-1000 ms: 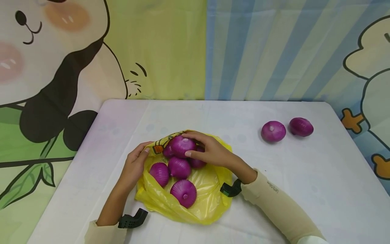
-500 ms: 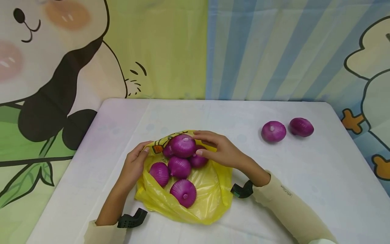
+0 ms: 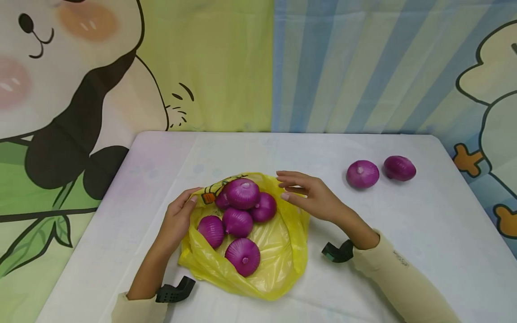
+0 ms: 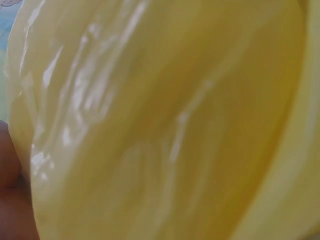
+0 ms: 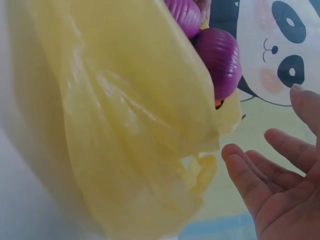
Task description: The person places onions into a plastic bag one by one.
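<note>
A yellow plastic bag (image 3: 278, 255) lies with its mouth spread wide, several red onions (image 3: 238, 222) piled inside it. My left hand (image 3: 180, 214) pinches the bag's left rim between thumb and fingers. In the left wrist view the bag's side (image 4: 150, 125) fills nearly everything, with only a bit of finger at the left edge. My right hand (image 3: 313, 194) hovers beside the bag's right rim, fingers spread and holding nothing. The right wrist view shows that same hand (image 5: 285, 185) apart from the bag (image 5: 135, 110), with purple onion (image 5: 218, 61) showing over its edge.
Two more red onions, a rounder one (image 3: 362, 174) and a longer one (image 3: 399, 168), sit at the back right of the white-covered table (image 3: 404, 224). Behind the table hangs a printed cloth (image 3: 218, 67) with cartoon animals.
My right hand has let go of the top onion in the bag and moved right, past the bag's rim. The left hand keeps its place on the bag.
</note>
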Tool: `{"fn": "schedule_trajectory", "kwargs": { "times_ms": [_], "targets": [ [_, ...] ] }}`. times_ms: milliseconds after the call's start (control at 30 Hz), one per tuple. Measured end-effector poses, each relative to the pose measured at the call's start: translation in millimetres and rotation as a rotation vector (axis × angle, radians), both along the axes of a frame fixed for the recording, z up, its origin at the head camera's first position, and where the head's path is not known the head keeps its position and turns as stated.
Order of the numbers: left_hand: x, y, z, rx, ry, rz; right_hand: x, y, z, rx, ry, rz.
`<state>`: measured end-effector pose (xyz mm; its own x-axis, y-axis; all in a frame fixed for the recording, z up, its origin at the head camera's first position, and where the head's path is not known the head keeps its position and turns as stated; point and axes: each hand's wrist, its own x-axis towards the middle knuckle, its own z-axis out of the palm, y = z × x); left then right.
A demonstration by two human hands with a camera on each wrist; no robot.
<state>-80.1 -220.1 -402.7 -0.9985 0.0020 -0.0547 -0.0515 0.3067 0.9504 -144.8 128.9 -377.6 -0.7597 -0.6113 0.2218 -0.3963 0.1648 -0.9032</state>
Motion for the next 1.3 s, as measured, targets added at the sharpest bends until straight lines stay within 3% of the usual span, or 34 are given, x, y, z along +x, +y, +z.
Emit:
{"fn": "schedule_trajectory", "kwargs": {
  "times_ms": [267, 800, 967, 1133, 1300],
  "targets": [
    [1.0, -0.4, 0.3, 0.011, 0.002, -0.01, -3.7, 14.0, 1.3, -0.033, 0.018, -0.045],
    [-0.7, 1.0, 0.5, 0.013, -0.001, -0.004, -13.6, 73.8, 3.8, 0.089, 0.042, -0.244],
    [-0.6, 0.7, 0.1, 0.012, 0.006, -0.01, -13.8, 93.3, 6.6, 0.115, 0.097, -0.31],
    [-0.2, 0.4, 0.1, 0.012, 0.011, -0.009, -20.2, 113.5, 6.3, 0.099, 0.209, -0.376],
    [0.2, 0.4, 0.1, 0.013, 0.01, -0.003, -25.6, 129.4, 8.6, 0.075, 0.198, -0.452]
  ]
}}
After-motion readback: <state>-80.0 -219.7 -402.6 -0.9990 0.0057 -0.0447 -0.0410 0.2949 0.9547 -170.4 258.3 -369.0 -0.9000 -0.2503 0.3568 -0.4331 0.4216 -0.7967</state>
